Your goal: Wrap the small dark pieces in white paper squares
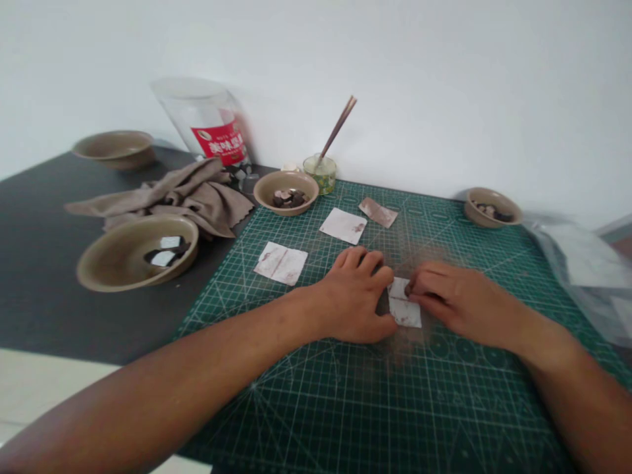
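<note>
White, creased paper lies on a green mat; the left hand, loosely spread, steadies its edge, the right hand pinches a small dark piece. Paper looks light, flimsy: hold its edges.

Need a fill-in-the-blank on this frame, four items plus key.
1. The gridded cutting mat is ____.
2. The hand pinching a small dark piece is the person's ____ one.
3. The clear plastic jar bears a ____ label.
4. Tan bowls in view number ____.

Missing words: green; right; red; four.
</note>
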The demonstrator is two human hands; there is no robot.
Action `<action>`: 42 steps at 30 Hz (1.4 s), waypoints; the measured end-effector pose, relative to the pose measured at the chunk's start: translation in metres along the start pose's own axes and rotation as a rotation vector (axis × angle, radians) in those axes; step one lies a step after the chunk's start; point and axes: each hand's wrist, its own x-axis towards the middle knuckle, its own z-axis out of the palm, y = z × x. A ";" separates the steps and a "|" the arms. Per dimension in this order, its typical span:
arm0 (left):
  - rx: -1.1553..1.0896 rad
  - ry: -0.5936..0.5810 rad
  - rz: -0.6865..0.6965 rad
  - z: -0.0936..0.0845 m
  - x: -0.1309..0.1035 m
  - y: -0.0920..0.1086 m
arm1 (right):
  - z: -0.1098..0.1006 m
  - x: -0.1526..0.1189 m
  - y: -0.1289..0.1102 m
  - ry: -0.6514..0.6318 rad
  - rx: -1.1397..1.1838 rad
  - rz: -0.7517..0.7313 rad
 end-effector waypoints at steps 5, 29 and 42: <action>-0.002 0.005 0.004 0.000 0.000 0.000 | 0.002 -0.001 -0.002 0.007 0.029 -0.097; 0.020 0.030 0.005 0.004 0.000 0.000 | 0.000 0.002 -0.001 0.089 -0.128 0.031; 0.009 0.009 0.017 0.003 0.001 0.000 | -0.004 -0.006 -0.007 -0.066 0.043 -0.070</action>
